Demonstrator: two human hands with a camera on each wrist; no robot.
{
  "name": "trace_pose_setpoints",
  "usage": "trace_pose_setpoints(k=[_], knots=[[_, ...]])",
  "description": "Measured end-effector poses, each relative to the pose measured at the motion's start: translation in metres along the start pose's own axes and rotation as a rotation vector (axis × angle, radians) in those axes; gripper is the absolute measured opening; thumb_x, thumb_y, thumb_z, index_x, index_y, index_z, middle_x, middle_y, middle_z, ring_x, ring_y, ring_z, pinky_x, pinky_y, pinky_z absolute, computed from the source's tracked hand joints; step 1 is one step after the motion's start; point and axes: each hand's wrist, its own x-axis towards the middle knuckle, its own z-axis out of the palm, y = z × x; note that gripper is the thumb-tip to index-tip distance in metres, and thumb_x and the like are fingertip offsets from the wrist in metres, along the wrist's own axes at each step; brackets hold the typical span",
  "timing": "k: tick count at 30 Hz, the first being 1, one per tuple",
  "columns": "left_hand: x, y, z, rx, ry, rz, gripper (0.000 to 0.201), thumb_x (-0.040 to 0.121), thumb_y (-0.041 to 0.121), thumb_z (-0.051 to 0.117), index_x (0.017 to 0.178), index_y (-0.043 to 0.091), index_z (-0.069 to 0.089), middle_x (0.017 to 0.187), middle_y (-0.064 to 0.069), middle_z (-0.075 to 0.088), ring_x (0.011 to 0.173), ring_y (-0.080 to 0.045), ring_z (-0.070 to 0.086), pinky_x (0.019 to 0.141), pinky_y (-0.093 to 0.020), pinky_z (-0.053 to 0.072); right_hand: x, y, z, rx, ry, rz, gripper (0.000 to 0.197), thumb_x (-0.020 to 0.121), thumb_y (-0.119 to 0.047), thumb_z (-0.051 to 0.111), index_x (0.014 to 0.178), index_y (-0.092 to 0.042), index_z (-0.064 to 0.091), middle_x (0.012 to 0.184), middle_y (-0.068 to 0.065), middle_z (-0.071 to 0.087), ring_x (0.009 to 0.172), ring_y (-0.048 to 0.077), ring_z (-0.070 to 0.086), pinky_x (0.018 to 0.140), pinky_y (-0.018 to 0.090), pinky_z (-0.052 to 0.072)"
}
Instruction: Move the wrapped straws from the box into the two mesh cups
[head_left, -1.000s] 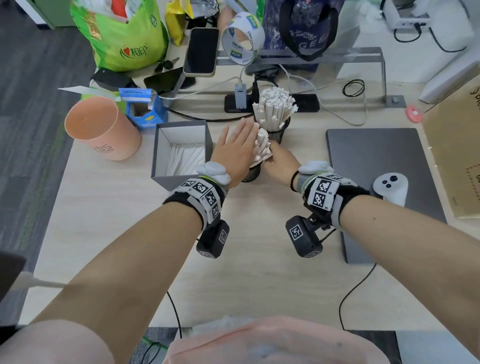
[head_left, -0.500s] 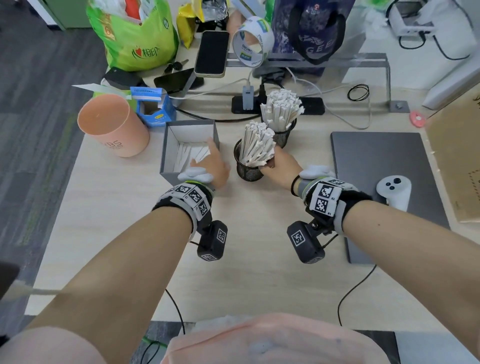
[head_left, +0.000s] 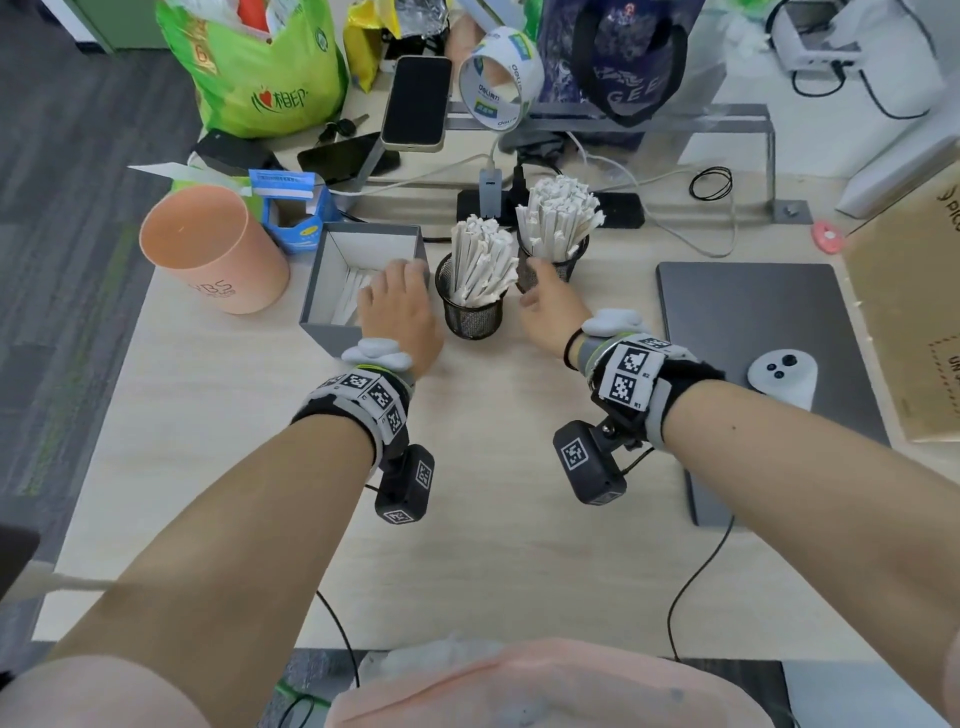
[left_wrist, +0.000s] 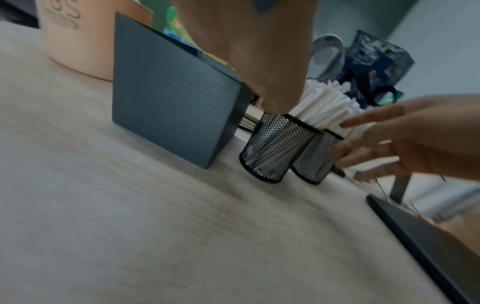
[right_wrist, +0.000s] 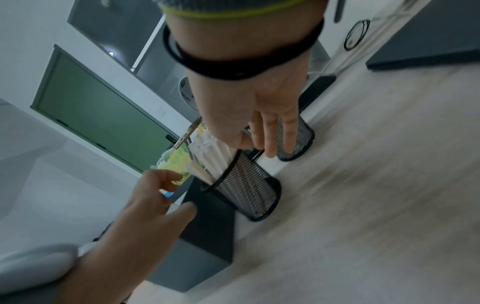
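Head view, frame centre: wrapped straws (head_left: 480, 260) fill the near mesh cup (head_left: 470, 306) and the far mesh cup (head_left: 563, 260); more lie in the grey box (head_left: 332, 322) at left. Left hand (head_left: 400, 306), fingers loosely curled, reaches into the box, holding nothing visible. Right hand (head_left: 548, 306), fingers spread and empty, hovers between the cups on the desk (head_left: 467, 545)

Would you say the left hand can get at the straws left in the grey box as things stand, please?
Probably yes. The left hand is already over the open top of the box, its fingers dipping toward the loose straws. Nothing covers them, and the near cup stands beside the box.
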Motion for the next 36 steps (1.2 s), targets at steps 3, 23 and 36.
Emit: trace_pose_setpoints(k=[3, 23, 36], knots=[[-0.007, 0.0, 0.002, 0.056, -0.008, 0.248, 0.03, 0.081, 0.023, 0.057, 0.11, 0.016, 0.057, 0.103, -0.008, 0.059, 0.096, -0.031, 0.054, 0.081, -0.04, 0.037, 0.008, 0.009, -0.013, -0.077, 0.104, 0.03, 0.053, 0.087, -0.007, 0.044, 0.138, -0.014, 0.034, 0.107, 0.019, 0.067, 0.1, 0.036, 0.062, 0.083, 0.036, 0.049], [0.036, 0.017, 0.008, 0.134, -0.184, 0.164, 0.03, 0.096, 0.039, 0.044, 0.104, 0.02, 0.065, 0.095, -0.005, 0.072, 0.104, -0.029, 0.054, 0.087, -0.04, 0.033, 0.015, 0.022, -0.032, -0.255, 0.06, 0.048, 0.026, 0.09, -0.019, 0.054, 0.108, -0.007, 0.068, 0.114, 0.015, 0.068, 0.108, 0.033, 0.061, 0.09, 0.036, 0.048], [0.029, 0.013, -0.058, -0.154, -0.336, 0.028, 0.019, 0.092, 0.03, 0.045, 0.095, 0.013, 0.054, 0.093, -0.007, 0.061, 0.083, -0.024, 0.055, 0.07, -0.032, 0.04, -0.019, -0.015, -0.062, -0.151, 0.067, 0.058, 0.018, 0.08, -0.023, 0.056, 0.075, -0.008, 0.063, 0.08, 0.012, 0.069, 0.079, 0.031, 0.065, 0.075, 0.038, 0.053]])
